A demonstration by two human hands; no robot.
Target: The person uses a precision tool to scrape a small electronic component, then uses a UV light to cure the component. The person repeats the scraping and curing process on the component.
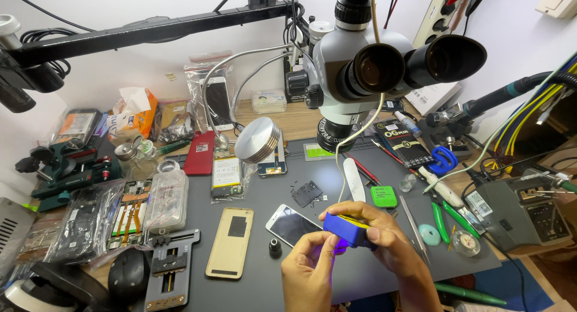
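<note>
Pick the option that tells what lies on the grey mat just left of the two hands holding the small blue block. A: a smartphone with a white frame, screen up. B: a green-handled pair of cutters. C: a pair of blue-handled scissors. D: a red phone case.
A: a white-framed smartphone lies screen up on the grey mat, just left of the small blue block held by the left hand and right hand.

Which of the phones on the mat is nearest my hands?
The white-edged phone with the dark screen, lying face up just left of the hands. The gold back cover lies further left, and the red phone is far back.
</note>
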